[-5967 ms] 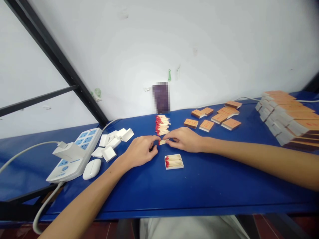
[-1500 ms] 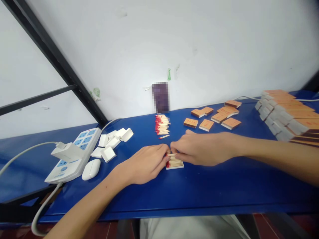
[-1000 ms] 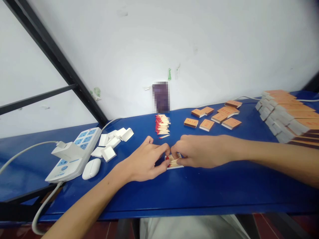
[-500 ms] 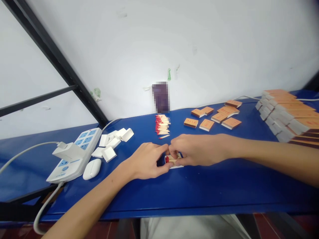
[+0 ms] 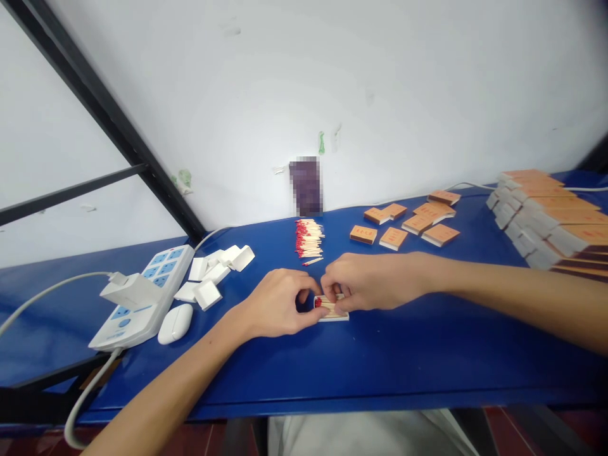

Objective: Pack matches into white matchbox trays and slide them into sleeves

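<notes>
A white matchbox tray [image 5: 336, 318] lies on the blue table, filled with red-headed matches [image 5: 327, 304] whose heads point left. My left hand [image 5: 280, 304] is closed around the tray's left end, its thumb on the front side and near the match heads, its fingers curled behind. From the right, my right hand [image 5: 370, 283] reaches over the tray with bent fingers and thumb pressed onto the matches; its fingertips are partly hidden. A pile of loose matches [image 5: 310, 239] lies behind my hands, with a single match [image 5: 313, 261] just in front of it.
On the left are several empty white trays [image 5: 208, 295], a white earbud case [image 5: 175, 323] and a power strip [image 5: 168, 269] with cables. Several orange matchboxes [image 5: 392, 238] lie at the back right, beside a tall stack of matchbox sleeves [image 5: 565, 218]. A wall bounds the table [image 5: 403, 373] behind.
My left fingers have drawn slightly back from my right fingertips, and my right hand has shifted a little. More of the tray and its matches shows.
</notes>
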